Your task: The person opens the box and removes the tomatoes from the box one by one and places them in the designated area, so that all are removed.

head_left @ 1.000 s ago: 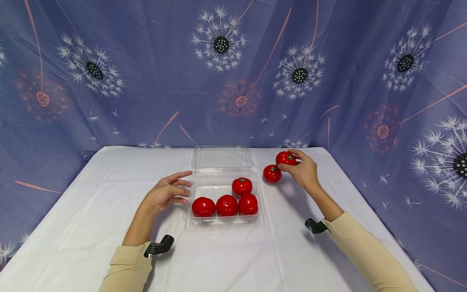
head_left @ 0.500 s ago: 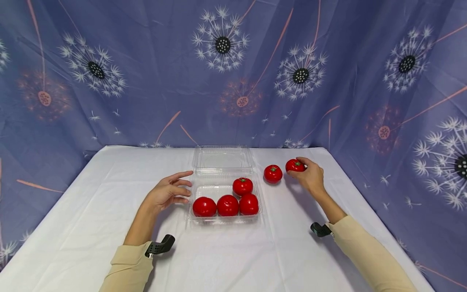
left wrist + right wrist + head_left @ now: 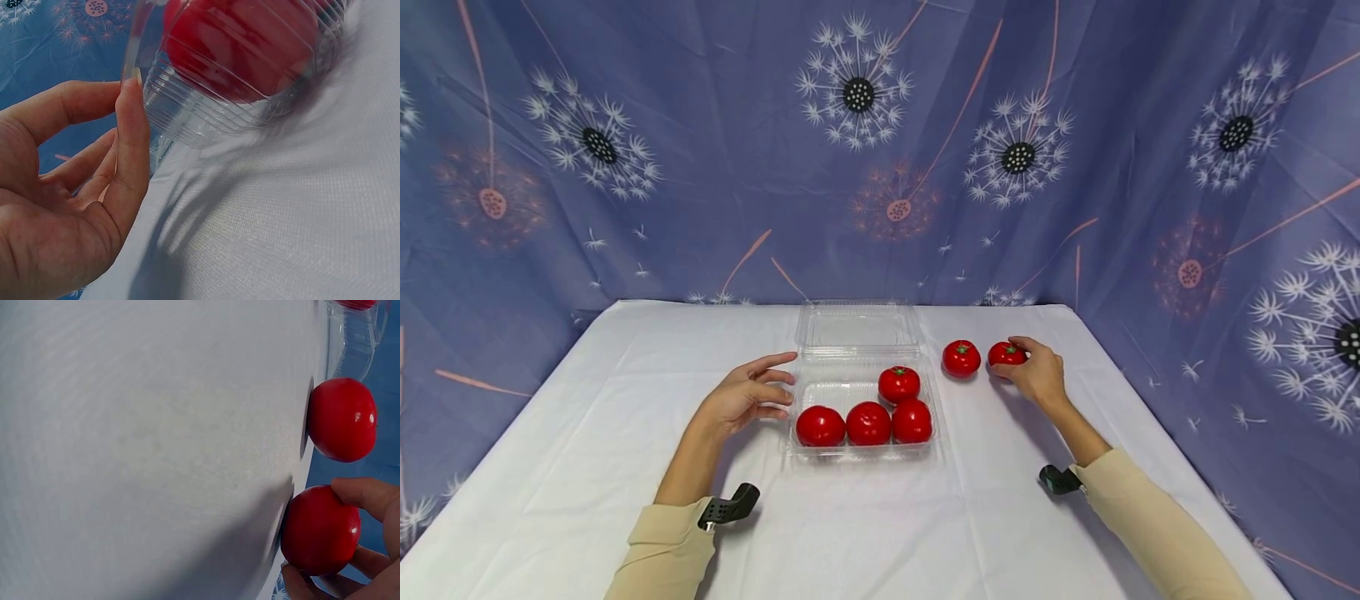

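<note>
The right hand (image 3: 1040,375) holds a small, shiny red tomato (image 3: 1006,354) with green stem, resting on the table (image 3: 587,417).

Head view looks down over the whole table (image 3: 587,467); wrist views sit close, sharing its cloth.

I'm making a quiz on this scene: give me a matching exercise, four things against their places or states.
Things:
1. right hand
2. left hand
3. clear box
4. loose tomato

Places or states:
A. lid open, four tomatoes inside
B. fingers on the box's left rim
C. grips a tomato on the tablecloth
D. on the cloth between the box and the gripped tomato

Pairs: 1-C, 2-B, 3-A, 4-D
</note>
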A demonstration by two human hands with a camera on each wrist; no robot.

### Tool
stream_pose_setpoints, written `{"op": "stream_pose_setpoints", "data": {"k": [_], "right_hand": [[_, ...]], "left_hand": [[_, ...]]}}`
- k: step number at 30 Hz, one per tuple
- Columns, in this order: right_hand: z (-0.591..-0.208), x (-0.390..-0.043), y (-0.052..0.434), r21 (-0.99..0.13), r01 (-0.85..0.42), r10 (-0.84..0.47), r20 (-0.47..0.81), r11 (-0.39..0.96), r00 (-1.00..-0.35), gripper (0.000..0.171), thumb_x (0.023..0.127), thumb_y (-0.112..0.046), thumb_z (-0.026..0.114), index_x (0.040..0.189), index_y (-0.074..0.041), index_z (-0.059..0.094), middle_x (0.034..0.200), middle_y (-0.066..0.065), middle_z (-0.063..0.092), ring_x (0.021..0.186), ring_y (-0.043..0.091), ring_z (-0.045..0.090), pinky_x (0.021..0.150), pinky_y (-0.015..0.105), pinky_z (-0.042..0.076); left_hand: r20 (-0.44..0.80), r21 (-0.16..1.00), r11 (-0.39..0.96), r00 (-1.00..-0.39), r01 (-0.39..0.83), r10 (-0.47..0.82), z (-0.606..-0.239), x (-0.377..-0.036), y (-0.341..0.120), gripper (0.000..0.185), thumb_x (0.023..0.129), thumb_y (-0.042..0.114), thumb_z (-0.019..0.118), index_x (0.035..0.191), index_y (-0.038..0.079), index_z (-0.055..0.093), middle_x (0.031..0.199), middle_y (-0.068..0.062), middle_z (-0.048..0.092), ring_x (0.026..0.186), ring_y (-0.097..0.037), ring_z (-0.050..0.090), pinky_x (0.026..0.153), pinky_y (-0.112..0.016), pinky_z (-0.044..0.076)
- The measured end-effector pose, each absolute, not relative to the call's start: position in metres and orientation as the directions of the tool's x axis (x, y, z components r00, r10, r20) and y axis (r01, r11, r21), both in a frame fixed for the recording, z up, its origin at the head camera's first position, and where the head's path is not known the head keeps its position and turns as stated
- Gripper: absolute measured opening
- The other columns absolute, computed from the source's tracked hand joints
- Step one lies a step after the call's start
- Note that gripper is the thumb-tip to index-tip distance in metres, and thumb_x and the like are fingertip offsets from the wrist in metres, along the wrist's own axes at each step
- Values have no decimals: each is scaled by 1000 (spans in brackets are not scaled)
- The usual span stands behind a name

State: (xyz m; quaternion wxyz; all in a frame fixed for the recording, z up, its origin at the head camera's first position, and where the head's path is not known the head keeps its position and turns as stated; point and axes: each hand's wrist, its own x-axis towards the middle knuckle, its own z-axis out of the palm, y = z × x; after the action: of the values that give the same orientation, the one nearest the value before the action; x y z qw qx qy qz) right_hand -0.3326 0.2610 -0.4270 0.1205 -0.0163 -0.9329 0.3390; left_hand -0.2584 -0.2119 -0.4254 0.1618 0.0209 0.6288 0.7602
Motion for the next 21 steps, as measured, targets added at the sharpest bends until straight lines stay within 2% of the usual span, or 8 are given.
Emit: {"op": "stream_pose_setpoints", "data": {"k": [14, 21], "right_hand": [[-430, -330, 266, -656, -12, 121, 157, 755, -980, 63, 86, -25, 78, 140, -2, 55, 143, 27, 55, 133, 54, 39, 107, 65, 40], [-429, -330, 264, -659, -13, 122, 160, 752, -980, 64, 86, -25, 78, 141, -2, 54, 143, 27, 54, 132, 54, 42, 108, 64, 41]], "left_hand": [[-168, 961, -165, -945, -221, 281, -425, -257, -212, 79, 85, -12, 65, 156, 4, 35, 109, -8, 60, 76, -14, 68, 68, -30, 63], [-164, 961, -169, -945, -218, 282, -425, -258, -213, 79, 85, -12, 64, 157, 4, 35, 108, -6, 60, 75, -14, 67, 67, -30, 63]]}}
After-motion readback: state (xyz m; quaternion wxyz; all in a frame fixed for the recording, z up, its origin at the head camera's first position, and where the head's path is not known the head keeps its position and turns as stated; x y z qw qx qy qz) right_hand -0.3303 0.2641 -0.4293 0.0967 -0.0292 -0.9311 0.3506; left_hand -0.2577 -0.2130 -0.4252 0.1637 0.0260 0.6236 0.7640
